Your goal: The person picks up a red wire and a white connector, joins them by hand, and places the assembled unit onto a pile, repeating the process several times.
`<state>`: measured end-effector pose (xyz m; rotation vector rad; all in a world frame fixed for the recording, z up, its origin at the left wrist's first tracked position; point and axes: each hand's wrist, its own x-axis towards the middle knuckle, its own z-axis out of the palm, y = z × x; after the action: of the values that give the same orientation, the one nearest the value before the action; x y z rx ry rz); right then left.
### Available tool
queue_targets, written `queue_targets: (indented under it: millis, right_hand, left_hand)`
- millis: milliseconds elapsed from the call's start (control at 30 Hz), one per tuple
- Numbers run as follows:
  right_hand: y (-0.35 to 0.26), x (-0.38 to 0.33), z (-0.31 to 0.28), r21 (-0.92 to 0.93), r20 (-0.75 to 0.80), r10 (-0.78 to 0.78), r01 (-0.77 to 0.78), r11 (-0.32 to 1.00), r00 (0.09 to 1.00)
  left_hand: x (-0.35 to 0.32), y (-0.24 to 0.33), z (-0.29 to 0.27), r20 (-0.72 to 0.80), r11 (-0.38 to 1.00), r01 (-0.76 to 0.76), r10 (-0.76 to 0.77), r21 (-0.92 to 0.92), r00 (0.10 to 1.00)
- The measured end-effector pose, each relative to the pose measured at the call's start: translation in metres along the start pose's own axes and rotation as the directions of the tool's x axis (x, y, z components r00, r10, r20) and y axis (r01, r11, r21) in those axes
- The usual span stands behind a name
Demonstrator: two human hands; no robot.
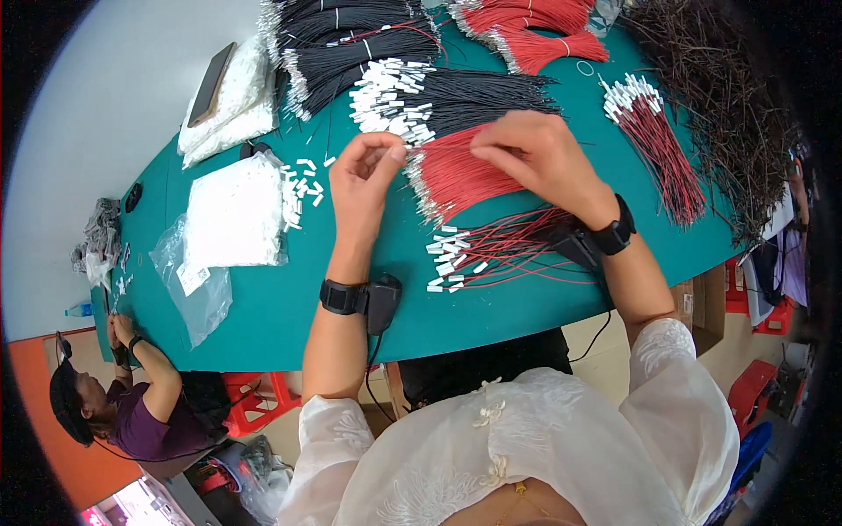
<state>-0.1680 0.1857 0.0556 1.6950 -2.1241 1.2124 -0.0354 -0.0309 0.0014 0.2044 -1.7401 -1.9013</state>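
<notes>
My left hand (367, 171) is closed, thumb and forefinger pinched together at the left end of a bundle of red wires (465, 171). Something small and pale shows at its fingertips, too small to name. Over the right part of that bundle, my right hand (539, 151) is also closed, its thumb and fingers together. Whatever it pinches cannot be made out against the red wires. Just beyond lie black wires (478, 92) with white connector housings (390, 92) on their left ends. Nearer me, red and black wires (513, 250) carry white housings (449, 254).
Loose white housings (301, 188) lie beside a full clear bag (235, 210) at left. Farther off are bundled black wires (368, 57) and red wires (544, 39). Finished-looking leads (658, 149) and a dark wire heap (719, 105) lie right. Another person (132, 394) works at far left.
</notes>
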Motion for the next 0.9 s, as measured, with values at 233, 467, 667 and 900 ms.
queue_targets:
  millis: [233, 467, 667, 900]
  right_hand:
    - [-0.005, -0.006, -0.013, 0.017, 0.700, 0.113, -0.175, 0.984, 0.705]
    - [0.006, -0.012, 0.034, -0.140, 0.241, 0.075, -0.042, 0.989, 0.968]
    - [0.009, -0.010, 0.041, -0.147, 0.308, 0.031, 0.016, 0.989, 0.951]
    - [0.015, -0.013, 0.044, 0.037, 0.159, -0.007, 0.001, 0.999, 0.987]
  left_hand:
    - [0.002, -0.020, -0.012, -0.122, 0.849, 0.058, 0.008, 0.526, 0.992]
    - [0.011, -0.027, -0.004, 0.046, 0.528, -0.210, 0.307, 0.823, 0.951]
    - [0.014, -0.027, -0.005, 0.166, 0.388, -0.324, 0.387, 0.863, 0.907]
    - [0.006, -0.019, -0.001, -0.056, 0.918, -0.007, 0.032, 0.398, 0.998]
